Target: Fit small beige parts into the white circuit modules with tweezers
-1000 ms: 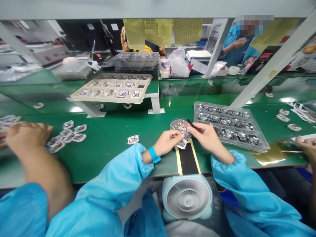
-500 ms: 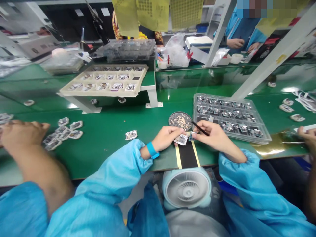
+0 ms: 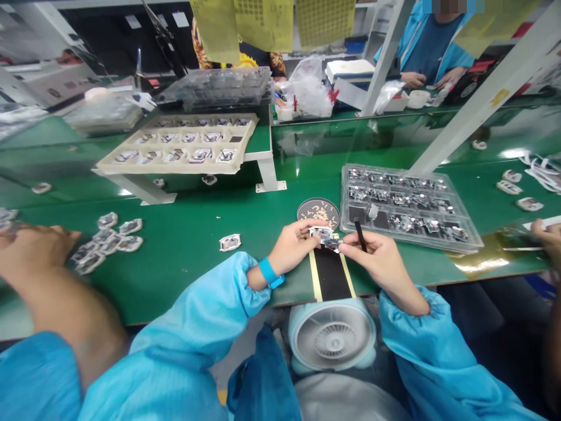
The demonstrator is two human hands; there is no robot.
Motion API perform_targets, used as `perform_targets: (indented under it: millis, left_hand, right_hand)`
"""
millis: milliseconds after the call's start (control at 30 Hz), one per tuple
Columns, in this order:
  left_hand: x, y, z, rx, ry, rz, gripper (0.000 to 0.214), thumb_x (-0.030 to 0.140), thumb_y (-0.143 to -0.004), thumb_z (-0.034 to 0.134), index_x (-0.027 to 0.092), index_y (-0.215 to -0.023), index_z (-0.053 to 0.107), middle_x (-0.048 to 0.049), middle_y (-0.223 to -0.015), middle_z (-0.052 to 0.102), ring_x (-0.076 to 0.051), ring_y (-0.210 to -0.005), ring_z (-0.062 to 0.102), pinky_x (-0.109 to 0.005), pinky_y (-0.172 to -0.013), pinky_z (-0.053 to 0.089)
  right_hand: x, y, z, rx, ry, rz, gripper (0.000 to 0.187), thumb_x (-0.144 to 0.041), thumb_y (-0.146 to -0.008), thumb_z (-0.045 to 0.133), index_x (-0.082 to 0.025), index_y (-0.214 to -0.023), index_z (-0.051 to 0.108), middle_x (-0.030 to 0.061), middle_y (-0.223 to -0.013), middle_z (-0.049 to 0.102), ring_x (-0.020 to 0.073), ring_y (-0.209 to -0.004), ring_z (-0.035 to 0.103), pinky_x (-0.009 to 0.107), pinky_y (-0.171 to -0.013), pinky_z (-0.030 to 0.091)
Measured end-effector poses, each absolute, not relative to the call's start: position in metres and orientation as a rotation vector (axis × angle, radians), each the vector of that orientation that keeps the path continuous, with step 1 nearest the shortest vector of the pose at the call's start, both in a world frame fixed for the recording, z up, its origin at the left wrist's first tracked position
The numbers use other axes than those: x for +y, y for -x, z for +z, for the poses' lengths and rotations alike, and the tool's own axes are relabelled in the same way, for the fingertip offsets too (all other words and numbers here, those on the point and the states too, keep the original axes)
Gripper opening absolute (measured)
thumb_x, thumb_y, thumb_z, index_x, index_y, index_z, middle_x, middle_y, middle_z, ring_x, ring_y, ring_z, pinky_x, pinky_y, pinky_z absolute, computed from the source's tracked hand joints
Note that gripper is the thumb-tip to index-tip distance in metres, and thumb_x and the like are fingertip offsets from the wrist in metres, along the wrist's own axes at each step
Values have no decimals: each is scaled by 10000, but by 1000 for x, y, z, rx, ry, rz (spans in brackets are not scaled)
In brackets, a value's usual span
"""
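My left hand (image 3: 294,245) pinches a small white-framed part (image 3: 321,234) over the black mat (image 3: 331,275) at the table's front edge. Opposite it, my right hand (image 3: 374,257) is closed on a thin black tool (image 3: 360,234), whose upper end sticks up from the fingers, and its fingertips press a tiny component (image 3: 333,244) against the white-framed part. Just beyond my hands lies a round mesh dish (image 3: 319,210) with small pale pieces. A clear tray (image 3: 407,207) of small circuit parts sits to the right of the dish.
A beige tray (image 3: 175,152) of parts stands on a white stand at back left. One loose part (image 3: 230,241) lies left of my hands, several more (image 3: 107,234) near a co-worker's arm (image 3: 52,280) at far left. Another person's hand (image 3: 546,237) shows at right. A small fan (image 3: 333,339) sits below.
Both hands have drawn slightly closer together over the mat. The black tool has swung from lying flat, pointing left, to standing nearly upright. The white-framed part has risen a little.
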State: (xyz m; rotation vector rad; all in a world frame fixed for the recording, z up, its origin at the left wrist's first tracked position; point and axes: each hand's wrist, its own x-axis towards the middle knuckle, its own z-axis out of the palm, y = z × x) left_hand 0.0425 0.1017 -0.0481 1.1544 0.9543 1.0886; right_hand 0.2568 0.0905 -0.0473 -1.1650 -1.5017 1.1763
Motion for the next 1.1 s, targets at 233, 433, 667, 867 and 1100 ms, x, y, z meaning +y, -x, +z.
perform_targets:
  millis: [233, 433, 667, 867, 1100]
  left_hand:
    - [105, -41, -53, 976, -1119, 1099, 401, 111, -732, 686, 125, -1128, 746, -117, -1153, 770, -218, -1037, 721, -298, -860, 569]
    - [99, -42, -53, 868, -1184, 1072, 661, 62, -672, 721, 128, -1327, 657, -134, -1306, 716, -232, -1163, 692, -313, -988, 536]
    - [94, -44, -48, 945, -1243, 1009, 693, 142, -731, 771, 145, -1407, 616, -141, -1265, 710, -87, -710, 605, -213, -617, 459]
    - [93, -43, -50, 978, -1350, 1028, 631, 286, -792, 807, 177, -1391, 641, -75, -1009, 717, -69, -604, 445, -224, -559, 383]
    - [92, -41, -49, 1080, -1604, 1078, 492, 348, -866, 766, 230, -1339, 698, -64, -1090, 744, -81, -595, 443, -253, -601, 435]
  right_hand:
    - [88, -254, -47, -1519, 1153, 1237, 264, -438, -790, 839, -186, -792, 760, 45, -782, 752, 180, -724, 682, 293, -709, 531]
    - [92, -243, -51, -1406, 1189, 1294, 306, -480, -793, 829, -180, -812, 769, 32, -710, 724, 160, -680, 662, 289, -717, 519]
    - [93, -239, -53, -1358, 1211, 1302, 323, -485, -803, 826, -169, -805, 760, -3, -638, 645, 99, -569, 516, 249, -604, 415]
    - [96, -240, -57, -1293, 1197, 1342, 350, -502, -811, 817, -160, -843, 752, -17, -628, 598, 75, -511, 409, 237, -507, 305]
    - [96, -242, -57, -1324, 1199, 1372, 379, -529, -811, 810, -167, -796, 702, -19, -631, 590, 90, -533, 451, 241, -515, 343]
